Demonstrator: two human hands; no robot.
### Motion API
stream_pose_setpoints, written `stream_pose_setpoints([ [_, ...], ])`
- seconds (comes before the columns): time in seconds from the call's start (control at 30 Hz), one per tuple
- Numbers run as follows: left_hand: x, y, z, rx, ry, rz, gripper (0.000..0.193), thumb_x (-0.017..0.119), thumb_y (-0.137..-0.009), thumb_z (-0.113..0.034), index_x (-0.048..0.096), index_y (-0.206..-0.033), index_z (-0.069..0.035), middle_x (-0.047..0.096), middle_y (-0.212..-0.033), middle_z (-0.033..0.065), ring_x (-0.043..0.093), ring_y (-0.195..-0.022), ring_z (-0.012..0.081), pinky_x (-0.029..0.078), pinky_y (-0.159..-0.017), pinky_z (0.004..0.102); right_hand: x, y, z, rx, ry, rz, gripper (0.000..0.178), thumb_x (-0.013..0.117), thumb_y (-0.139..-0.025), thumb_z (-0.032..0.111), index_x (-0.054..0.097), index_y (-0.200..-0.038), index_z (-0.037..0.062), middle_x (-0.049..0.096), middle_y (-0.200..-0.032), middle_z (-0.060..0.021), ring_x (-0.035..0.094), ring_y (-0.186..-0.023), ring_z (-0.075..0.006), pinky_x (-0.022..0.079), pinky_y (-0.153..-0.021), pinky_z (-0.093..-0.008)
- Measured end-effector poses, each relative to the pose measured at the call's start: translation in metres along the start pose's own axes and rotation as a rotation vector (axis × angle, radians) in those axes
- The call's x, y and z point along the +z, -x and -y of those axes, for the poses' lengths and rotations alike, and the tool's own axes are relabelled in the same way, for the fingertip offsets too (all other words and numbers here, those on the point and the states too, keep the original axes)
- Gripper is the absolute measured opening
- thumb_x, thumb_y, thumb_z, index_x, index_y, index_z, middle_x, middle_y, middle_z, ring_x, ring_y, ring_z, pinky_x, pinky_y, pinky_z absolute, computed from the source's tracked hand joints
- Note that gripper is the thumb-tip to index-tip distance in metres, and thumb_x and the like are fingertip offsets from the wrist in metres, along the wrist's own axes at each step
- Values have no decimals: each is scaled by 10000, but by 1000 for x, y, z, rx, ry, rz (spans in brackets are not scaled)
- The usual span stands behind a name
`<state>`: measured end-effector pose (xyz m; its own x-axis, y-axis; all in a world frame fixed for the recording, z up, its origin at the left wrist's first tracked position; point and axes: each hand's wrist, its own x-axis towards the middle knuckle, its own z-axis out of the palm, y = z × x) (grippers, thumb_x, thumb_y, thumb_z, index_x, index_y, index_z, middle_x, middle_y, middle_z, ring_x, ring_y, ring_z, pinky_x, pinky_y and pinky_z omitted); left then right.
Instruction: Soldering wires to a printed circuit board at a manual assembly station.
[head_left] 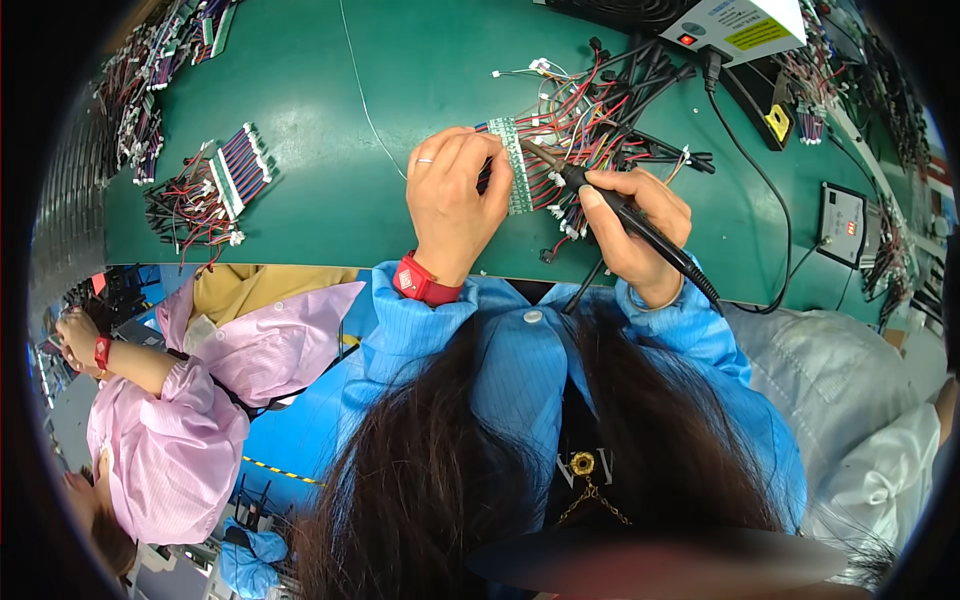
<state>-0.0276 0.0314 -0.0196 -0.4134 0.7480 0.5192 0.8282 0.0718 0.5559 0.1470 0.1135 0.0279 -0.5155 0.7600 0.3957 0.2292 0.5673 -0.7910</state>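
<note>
My left hand (455, 195), with a ring and a red wristband, is closed over the left side of a green circuit board strip (517, 170). A thin pale solder wire (362, 95) runs across the mat into this hand; its end is hidden by the fingers. In a pen-like grip my right hand (625, 258) holds a black soldering iron (672, 256), slanting down to the left. Its tip meets or hovers just over the strip; I cannot tell which. Red, black and coloured wires (600, 105) with white connectors fan out from the strip's right side.
A finished-looking wired board bundle (232, 180) lies left on the green mat (300, 60). At the back right stand a white box (735, 25) with a power cord and a black holder (775, 115). A small control unit (843, 225) sits right. A co-worker in pink (170, 430) sits left.
</note>
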Motion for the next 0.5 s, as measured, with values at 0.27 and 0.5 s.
stream_pose_setpoints([
  [0.27, 0, 1, -7, -23, -26, 7, 92, 711, -779, -39, 636, -815, -77, 682, -876, 43, 654, -945, 259, 473, -853, 395, 2, 5, -4, 36, -9, 9, 155, 774, -745, 45, 728, -879, -15, 657, -658, -91, 609, -548, -186, 460, -524, -290],
  [0.5, 7, 0, -4, -20, -13, 4, 87, 708, -788, -44, 636, -821, -81, 684, -887, 34, 649, -932, 255, 464, -844, 393, -2, 2, -5, 37, -17, 27, 166, 758, -780, -18, 721, -942, -35, 647, -706, -69, 591, -603, -106, 429, -540, -244],
])
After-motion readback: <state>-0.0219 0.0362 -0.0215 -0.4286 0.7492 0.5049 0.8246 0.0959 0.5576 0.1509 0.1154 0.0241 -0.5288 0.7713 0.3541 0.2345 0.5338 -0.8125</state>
